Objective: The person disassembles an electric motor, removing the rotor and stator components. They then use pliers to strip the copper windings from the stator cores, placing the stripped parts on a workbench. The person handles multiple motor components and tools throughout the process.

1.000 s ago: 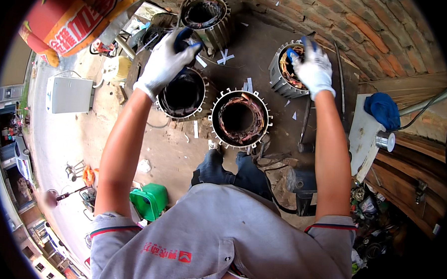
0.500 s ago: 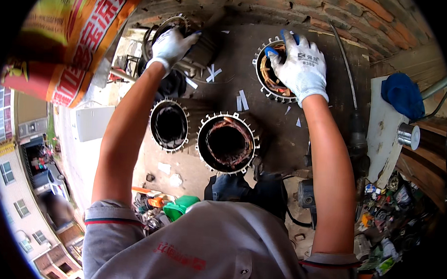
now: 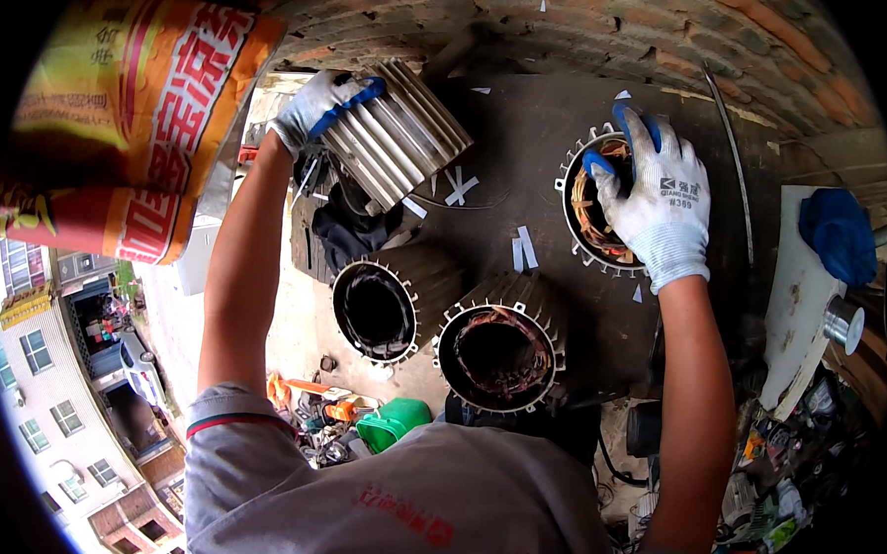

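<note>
My left hand (image 3: 317, 108), in a white glove with blue-coated fingertips, grips the left end of a finned grey motor housing (image 3: 402, 132). That housing is tilted on its side at the far left of the dark tabletop, its ribs showing. At the far right, my gloved right hand (image 3: 655, 182) lies with spread fingers over the rim of another motor housing (image 3: 577, 218). Copper windings show inside this one, and my thumb is over its opening. Two more housings, one dark inside (image 3: 375, 312) and one with reddish-brown windings (image 3: 499, 359), stand nearer to me, open ends toward me.
White paper strips (image 3: 524, 249) lie on the dark tabletop (image 3: 499, 131). A dark cloth (image 3: 352, 223) is beside the tilted housing. A brick wall (image 3: 622, 42) runs behind, a large printed sack (image 3: 144, 115) hangs at left, and a thin rod (image 3: 731, 161) lies at right.
My left hand has tipped the far-left housing over, so its ribbed side now shows instead of its open end. My right hand stays at the winding-filled housing. The whole view has shifted.
</note>
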`<state>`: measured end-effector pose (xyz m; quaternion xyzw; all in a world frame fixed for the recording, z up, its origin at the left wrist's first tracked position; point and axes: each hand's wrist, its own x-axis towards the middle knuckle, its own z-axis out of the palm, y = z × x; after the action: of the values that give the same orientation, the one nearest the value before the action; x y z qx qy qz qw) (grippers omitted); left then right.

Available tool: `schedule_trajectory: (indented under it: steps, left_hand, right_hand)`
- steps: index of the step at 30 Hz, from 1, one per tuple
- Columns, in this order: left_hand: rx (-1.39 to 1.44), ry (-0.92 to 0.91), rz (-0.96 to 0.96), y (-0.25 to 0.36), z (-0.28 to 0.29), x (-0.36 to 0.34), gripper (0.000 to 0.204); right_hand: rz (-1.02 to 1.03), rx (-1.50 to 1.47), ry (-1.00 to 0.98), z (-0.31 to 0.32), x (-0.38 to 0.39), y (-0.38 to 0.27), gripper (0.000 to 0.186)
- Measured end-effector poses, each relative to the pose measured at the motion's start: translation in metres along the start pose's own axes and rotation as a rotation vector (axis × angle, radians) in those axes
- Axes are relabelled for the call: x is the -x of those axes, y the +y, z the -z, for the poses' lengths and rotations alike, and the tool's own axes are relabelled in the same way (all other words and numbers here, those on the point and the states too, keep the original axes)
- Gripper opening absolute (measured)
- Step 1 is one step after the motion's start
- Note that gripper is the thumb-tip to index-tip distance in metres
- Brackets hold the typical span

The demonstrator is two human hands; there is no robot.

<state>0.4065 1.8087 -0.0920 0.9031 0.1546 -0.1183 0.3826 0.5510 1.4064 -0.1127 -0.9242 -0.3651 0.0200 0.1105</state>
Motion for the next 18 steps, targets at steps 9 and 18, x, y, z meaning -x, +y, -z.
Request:
schedule_trajectory:
  steps: [9, 18]
  left_hand:
    - [-0.638, -0.165, -0.276, 0.019, 0.006, -0.028, 0.025]
    - [0.232, -0.204, 0.123, 0.095, 0.001, -0.015, 0.033]
  right_hand:
    - [-0.013, -0.012, -0.013, 0.002, 0.001, -0.002, 0.06]
    - [-0.027, 0.004, -0.019, 0.004, 0.0, -0.005, 0.06]
